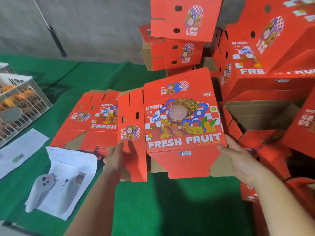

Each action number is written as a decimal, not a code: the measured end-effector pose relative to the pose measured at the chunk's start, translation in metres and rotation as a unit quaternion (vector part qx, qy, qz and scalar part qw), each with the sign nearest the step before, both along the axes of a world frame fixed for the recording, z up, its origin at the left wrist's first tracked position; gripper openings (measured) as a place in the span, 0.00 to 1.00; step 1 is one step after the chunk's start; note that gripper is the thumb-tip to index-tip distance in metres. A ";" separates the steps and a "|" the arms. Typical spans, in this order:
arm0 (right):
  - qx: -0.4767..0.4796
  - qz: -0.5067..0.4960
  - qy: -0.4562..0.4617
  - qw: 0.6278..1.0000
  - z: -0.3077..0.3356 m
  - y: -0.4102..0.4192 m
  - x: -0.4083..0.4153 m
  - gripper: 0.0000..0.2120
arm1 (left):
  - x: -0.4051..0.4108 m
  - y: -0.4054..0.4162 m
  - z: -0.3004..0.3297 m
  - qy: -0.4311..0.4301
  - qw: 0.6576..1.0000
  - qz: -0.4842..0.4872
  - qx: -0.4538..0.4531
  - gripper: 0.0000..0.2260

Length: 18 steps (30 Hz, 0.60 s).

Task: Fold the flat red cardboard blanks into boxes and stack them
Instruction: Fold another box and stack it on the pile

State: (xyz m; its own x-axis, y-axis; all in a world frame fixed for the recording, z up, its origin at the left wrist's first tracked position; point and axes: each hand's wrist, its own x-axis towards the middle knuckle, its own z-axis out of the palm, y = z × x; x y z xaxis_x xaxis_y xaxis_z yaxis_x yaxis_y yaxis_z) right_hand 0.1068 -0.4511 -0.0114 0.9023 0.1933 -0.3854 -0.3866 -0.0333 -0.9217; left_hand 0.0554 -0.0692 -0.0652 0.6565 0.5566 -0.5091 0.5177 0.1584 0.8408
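A red "FRESH FRUIT" cardboard blank is held up in front of me above the green table, its narrow side panel bent forward at the left. My left hand grips that side panel's lower edge, thumb on the printed face. My right hand holds the blank's lower right corner, thumb on the edge. More flat blanks lie in a pile on the table behind and to the left. Folded red boxes are stacked at the back and at the right.
A green cloth table spreads below. Printed paper sheets lie at the left, with a white controller on them. A wire crate of fruit stands at the far left. An open box with brown inside sits at the right.
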 end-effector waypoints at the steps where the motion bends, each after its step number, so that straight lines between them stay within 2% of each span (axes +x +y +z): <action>1: -0.009 -0.003 -0.001 1.000 0.000 0.001 0.001 0.17 | 0.002 -0.002 -0.002 -0.006 1.000 0.014 -0.013 0.26; 3: -0.037 -0.008 0.000 0.999 0.000 0.007 -0.001 0.19 | 0.001 -0.010 0.003 -0.053 0.996 0.014 -0.074 0.27; 6: -0.053 0.023 0.018 0.998 0.000 0.029 -0.011 0.36 | 0.005 -0.034 0.016 -0.069 0.974 -0.051 -0.210 0.31; 7: -0.045 0.032 0.018 0.998 -0.002 0.036 -0.015 0.38 | 0.007 -0.041 0.019 -0.063 0.962 -0.069 -0.255 0.33; 8: -0.030 0.030 0.009 0.999 -0.005 0.043 -0.018 0.36 | 0.007 -0.047 0.022 -0.051 0.958 -0.071 -0.273 0.35; 11: -0.021 -0.009 -0.022 1.000 -0.013 0.052 -0.024 0.19 | 0.007 -0.054 0.020 -0.065 0.971 -0.044 -0.224 0.36; 12: -0.024 -0.010 -0.028 0.999 -0.014 0.053 -0.026 0.16 | 0.003 -0.056 0.021 -0.075 0.968 -0.046 -0.235 0.38; 15: -0.035 -0.011 -0.041 0.999 -0.009 0.054 -0.033 0.14 | -0.009 -0.059 0.018 -0.103 0.961 -0.050 -0.252 0.42; 18: -0.050 -0.033 -0.074 0.995 -0.006 0.052 -0.034 0.14 | -0.019 -0.058 0.025 -0.170 0.953 -0.121 -0.222 0.38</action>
